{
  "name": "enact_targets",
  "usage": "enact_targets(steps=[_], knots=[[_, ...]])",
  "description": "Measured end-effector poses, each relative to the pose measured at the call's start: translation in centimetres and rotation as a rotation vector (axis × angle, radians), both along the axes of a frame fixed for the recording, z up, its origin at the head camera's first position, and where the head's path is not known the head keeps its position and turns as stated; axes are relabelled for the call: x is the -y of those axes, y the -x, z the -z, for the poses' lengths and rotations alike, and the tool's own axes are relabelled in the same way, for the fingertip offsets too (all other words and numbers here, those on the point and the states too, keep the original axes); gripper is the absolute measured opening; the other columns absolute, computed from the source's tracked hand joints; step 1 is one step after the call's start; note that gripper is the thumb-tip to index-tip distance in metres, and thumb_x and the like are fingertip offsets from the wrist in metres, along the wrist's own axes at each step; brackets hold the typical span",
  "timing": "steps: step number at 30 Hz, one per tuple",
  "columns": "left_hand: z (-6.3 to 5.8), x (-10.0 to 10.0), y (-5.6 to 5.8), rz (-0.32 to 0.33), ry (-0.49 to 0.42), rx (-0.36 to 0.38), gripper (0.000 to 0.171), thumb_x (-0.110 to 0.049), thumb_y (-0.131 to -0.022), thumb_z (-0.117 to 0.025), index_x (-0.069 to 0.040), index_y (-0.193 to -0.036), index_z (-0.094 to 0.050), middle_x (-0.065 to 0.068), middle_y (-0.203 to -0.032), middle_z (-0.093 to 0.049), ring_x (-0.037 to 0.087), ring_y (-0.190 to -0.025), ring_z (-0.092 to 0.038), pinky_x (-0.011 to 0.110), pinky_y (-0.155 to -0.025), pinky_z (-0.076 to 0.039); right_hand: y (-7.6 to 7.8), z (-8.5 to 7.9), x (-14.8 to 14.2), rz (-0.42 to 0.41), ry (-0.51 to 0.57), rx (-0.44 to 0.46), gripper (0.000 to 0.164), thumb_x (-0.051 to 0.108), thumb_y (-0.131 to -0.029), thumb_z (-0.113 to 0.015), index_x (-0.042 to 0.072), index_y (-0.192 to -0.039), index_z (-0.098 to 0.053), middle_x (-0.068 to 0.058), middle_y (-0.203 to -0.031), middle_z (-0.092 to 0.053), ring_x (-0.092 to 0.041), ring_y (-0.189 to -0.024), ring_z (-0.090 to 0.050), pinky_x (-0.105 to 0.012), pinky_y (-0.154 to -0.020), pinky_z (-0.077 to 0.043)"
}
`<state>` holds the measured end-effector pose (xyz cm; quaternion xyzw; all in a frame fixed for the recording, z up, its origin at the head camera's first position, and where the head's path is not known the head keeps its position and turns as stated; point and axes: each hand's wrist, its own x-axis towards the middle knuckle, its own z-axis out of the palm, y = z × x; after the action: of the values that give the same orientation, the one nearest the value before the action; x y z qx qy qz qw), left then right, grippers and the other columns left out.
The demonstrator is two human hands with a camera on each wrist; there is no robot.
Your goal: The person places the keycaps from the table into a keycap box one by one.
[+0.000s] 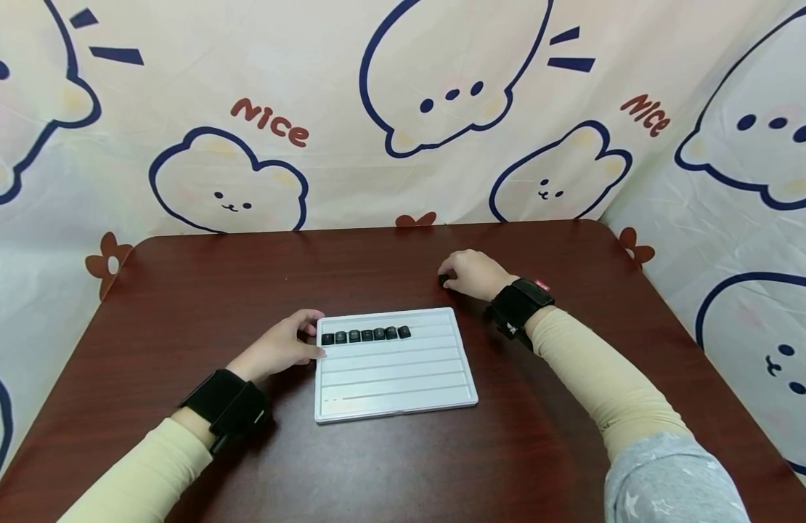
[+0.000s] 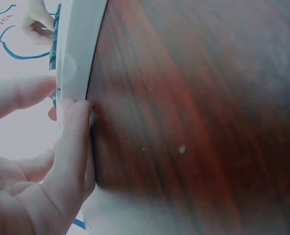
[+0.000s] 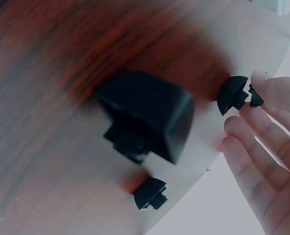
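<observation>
A white tray (image 1: 396, 374) with raised ridges lies on the table, and several black keycaps (image 1: 367, 335) stand in a row along its top groove. My left hand (image 1: 282, 345) grips the tray's left edge; in the left wrist view the thumb and fingers (image 2: 74, 132) are on either side of the rim. Beyond the tray's upper right corner, my right hand (image 1: 471, 274) pinches a small black keycap (image 1: 444, 279) between thumb and fingertips. The right wrist view has another keycap (image 3: 232, 95) right beside those fingertips.
Two more loose keycaps, a large near one (image 3: 145, 115) and a smaller one (image 3: 149, 193), show in the right wrist view. The dark wooden table (image 1: 390, 472) ends at the back against a printed cloth (image 1: 338, 181), which also hangs along both sides.
</observation>
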<state>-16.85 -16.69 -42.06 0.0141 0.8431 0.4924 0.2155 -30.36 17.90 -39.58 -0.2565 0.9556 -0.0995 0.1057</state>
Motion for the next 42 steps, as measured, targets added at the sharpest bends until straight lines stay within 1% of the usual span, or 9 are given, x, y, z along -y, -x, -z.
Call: enact_targets(steps=[7,13,20,24,29,37,42], knots=[[-0.1,0.0,-0.1,0.001,0.012,-0.008,0.06,0.0,-0.09,-0.074,0.003,-0.143,-0.047,0.02,-0.12,-0.05,0.029,-0.1,-0.056,0.034,-0.077,-0.056,-0.8,-0.5,0.0,-0.009,0.013,-0.008,0.028,0.01,-0.096,-0.072,0.002,-0.124,-0.073,-0.016,-0.125,-0.068,-0.03,-0.117,-0.061,-0.046,-0.101,-0.049],[-0.1,0.0,-0.1,0.006,0.005,-0.01,0.06,0.001,-0.09,-0.073,0.003,-0.143,-0.046,0.021,-0.12,-0.05,0.029,-0.099,-0.056,0.035,-0.077,-0.056,-1.4,-0.3,-0.5,-0.021,0.013,-0.02,0.028,0.01,-0.096,-0.073,0.003,-0.123,-0.073,-0.015,-0.124,-0.068,-0.031,-0.119,-0.061,-0.046,-0.101,-0.049],[0.0,0.0,-0.2,0.009,-0.005,-0.02,0.06,0.001,-0.089,-0.074,0.004,-0.143,-0.047,0.02,-0.118,-0.05,0.03,-0.101,-0.054,0.035,-0.077,-0.056,-2.1,-0.5,-1.3,-0.059,0.036,-0.048,0.028,0.01,-0.095,-0.073,0.001,-0.121,-0.074,-0.016,-0.121,-0.069,-0.031,-0.118,-0.063,-0.046,-0.101,-0.049],[0.0,0.1,-0.1,0.007,-0.009,-0.015,0.06,0.001,-0.089,-0.074,0.004,-0.143,-0.047,0.021,-0.119,-0.05,0.03,-0.1,-0.055,0.036,-0.077,-0.056,-2.5,-0.7,-1.6,-0.078,0.044,-0.068,0.027,0.01,-0.095,-0.074,0.002,-0.121,-0.074,-0.015,-0.119,-0.07,-0.03,-0.115,-0.064,-0.045,-0.098,-0.051],[-0.1,0.2,-0.1,0.012,-0.019,-0.017,0.06,0.002,-0.089,-0.073,0.005,-0.143,-0.046,0.022,-0.12,-0.049,0.029,-0.098,-0.057,0.036,-0.077,-0.056,-3.5,-0.8,-1.7,-0.108,0.067,-0.086,0.027,0.009,-0.094,-0.075,0.002,-0.12,-0.075,-0.014,-0.118,-0.07,-0.028,-0.11,-0.066,-0.042,-0.092,-0.054],[-0.2,0.1,-0.2,0.005,-0.019,-0.015,0.061,0.002,-0.089,-0.073,0.004,-0.144,-0.046,0.022,-0.12,-0.049,0.029,-0.098,-0.057,0.037,-0.079,-0.057,-4.9,-1.6,-1.1,-0.16,0.113,-0.111,0.025,0.007,-0.092,-0.076,0.002,-0.116,-0.076,-0.012,-0.112,-0.071,-0.022,-0.095,-0.068,-0.035,-0.079,-0.056],[-0.3,0.1,-0.3,0.012,-0.024,-0.017,0.061,0.002,-0.089,-0.073,0.005,-0.144,-0.045,0.022,-0.12,-0.049,0.03,-0.099,-0.057,0.038,-0.079,-0.057,-5.5,-1.8,-0.7,-0.184,0.115,-0.121,0.024,0.005,-0.091,-0.077,0.002,-0.115,-0.077,-0.011,-0.11,-0.072,-0.018,-0.088,-0.066,-0.032,-0.075,-0.056]])
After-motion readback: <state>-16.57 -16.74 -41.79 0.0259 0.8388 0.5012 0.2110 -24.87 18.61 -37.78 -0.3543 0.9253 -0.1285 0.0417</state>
